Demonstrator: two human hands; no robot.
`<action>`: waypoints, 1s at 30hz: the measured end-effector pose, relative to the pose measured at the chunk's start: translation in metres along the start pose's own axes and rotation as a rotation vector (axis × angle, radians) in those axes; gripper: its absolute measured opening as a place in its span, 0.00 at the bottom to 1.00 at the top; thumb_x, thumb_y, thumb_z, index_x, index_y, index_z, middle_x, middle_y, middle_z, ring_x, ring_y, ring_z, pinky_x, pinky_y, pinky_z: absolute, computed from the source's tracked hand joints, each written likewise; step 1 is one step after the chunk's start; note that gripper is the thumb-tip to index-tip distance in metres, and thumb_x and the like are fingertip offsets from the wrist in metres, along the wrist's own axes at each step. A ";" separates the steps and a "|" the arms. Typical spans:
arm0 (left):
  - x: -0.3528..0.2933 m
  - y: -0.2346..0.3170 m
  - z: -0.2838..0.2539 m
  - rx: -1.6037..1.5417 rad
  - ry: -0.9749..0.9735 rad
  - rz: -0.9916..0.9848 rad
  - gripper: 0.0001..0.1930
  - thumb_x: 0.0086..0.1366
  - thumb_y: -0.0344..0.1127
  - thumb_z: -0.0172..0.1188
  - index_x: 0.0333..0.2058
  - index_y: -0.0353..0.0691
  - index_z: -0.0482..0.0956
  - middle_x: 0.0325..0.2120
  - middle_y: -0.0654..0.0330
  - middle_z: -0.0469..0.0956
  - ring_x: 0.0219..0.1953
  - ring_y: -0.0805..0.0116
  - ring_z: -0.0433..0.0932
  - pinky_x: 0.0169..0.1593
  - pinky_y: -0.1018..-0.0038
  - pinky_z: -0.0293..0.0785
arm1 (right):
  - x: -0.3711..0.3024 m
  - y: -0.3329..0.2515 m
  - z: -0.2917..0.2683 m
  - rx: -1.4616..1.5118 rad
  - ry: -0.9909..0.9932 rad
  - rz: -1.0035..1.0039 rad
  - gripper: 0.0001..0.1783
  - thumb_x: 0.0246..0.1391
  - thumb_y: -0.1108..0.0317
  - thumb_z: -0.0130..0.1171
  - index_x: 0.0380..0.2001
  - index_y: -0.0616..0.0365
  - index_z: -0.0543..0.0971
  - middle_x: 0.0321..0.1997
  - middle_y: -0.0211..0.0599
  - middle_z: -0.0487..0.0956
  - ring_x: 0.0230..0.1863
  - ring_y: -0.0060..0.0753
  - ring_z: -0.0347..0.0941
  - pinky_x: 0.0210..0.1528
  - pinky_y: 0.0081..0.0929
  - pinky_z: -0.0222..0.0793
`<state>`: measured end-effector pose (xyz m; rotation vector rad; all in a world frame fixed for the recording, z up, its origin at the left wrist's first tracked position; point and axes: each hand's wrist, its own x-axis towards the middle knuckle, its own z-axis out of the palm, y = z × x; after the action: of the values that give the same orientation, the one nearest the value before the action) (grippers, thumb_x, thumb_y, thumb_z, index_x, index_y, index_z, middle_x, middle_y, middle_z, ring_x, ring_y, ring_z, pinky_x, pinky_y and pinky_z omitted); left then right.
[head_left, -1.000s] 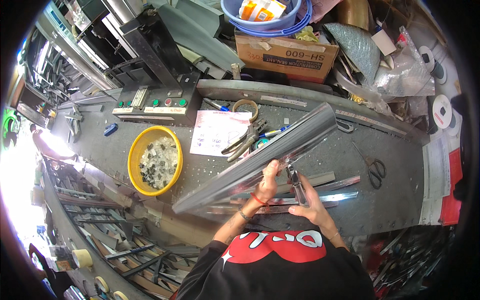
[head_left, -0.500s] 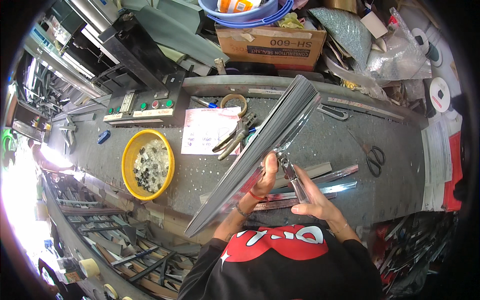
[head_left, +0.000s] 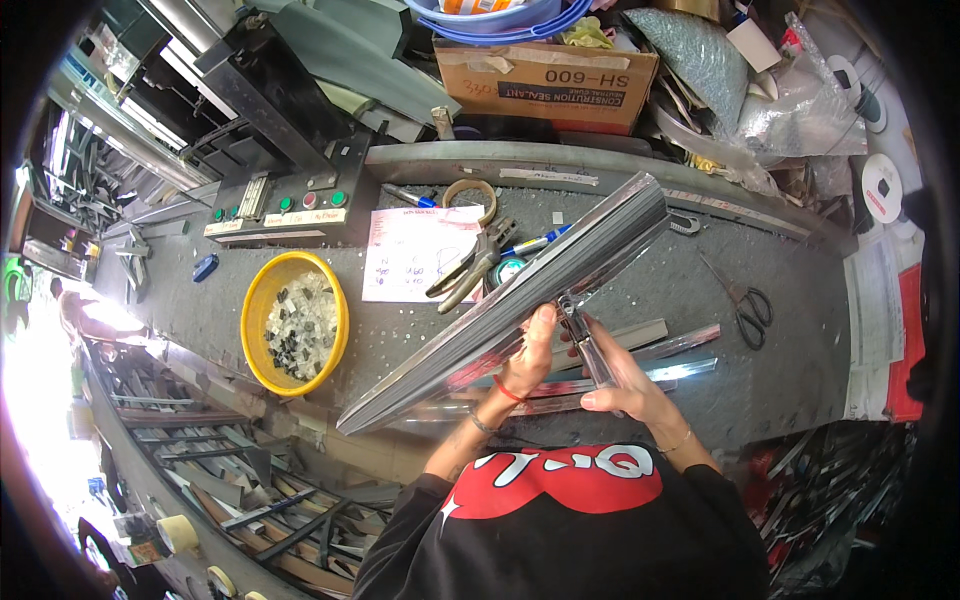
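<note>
A cluttered grey workbench [head_left: 780,290] carries a yellow bowl [head_left: 262,300] of small parts, a paper sheet [head_left: 405,262], pliers [head_left: 470,272] and scissors [head_left: 742,298], with a cardboard box [head_left: 545,85] behind. The left hand [head_left: 533,350] grips a long bundle of metal strips [head_left: 520,300] slanting above the bench, while the right hand [head_left: 622,375] holds a narrow metal tool [head_left: 585,335] against it

The left hand [head_left: 532,345] grips a long ribbed metal profile [head_left: 510,310] held slantwise above the grey worktop [head_left: 780,260]. The right hand [head_left: 620,375] presses a slim metal tool [head_left: 585,338] against the profile's underside. Shorter metal strips [head_left: 660,360] lie beneath. To the left sit a yellow bowl [head_left: 262,300] of small parts, a paper sheet [head_left: 405,265] and pliers [head_left: 470,268]; scissors [head_left: 745,300] lie to the right.
</note>
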<state>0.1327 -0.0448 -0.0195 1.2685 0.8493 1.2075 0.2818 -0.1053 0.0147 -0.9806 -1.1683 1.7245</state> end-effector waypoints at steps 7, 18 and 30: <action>-0.001 0.012 -0.003 0.032 0.048 -0.104 0.21 0.65 0.50 0.39 0.24 0.41 0.71 0.17 0.67 0.64 0.21 0.79 0.56 0.26 0.78 0.49 | 0.007 0.004 0.001 -0.041 -0.049 -0.077 0.53 0.37 0.65 0.62 0.63 0.71 0.46 0.65 0.48 0.50 0.69 0.40 0.41 0.67 0.31 0.36; -0.005 0.006 -0.012 -0.063 0.073 0.019 0.17 0.63 0.46 0.46 0.33 0.37 0.75 0.22 0.66 0.71 0.21 0.77 0.62 0.26 0.78 0.58 | 0.011 -0.001 0.002 -0.066 -0.058 0.031 0.48 0.37 0.76 0.55 0.64 0.67 0.48 0.64 0.43 0.56 0.68 0.33 0.45 0.68 0.30 0.36; -0.003 0.013 -0.005 -0.196 0.112 -0.203 0.18 0.68 0.47 0.42 0.22 0.44 0.63 0.18 0.68 0.58 0.21 0.78 0.59 0.23 0.78 0.59 | 0.021 0.010 0.005 -0.020 0.080 0.152 0.34 0.37 0.81 0.49 0.55 0.65 0.64 0.47 0.36 0.69 0.41 0.24 0.68 0.38 0.19 0.69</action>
<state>0.1243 -0.0482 -0.0079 0.9406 0.8949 1.1754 0.2676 -0.0900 0.0035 -1.1662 -1.0856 1.7766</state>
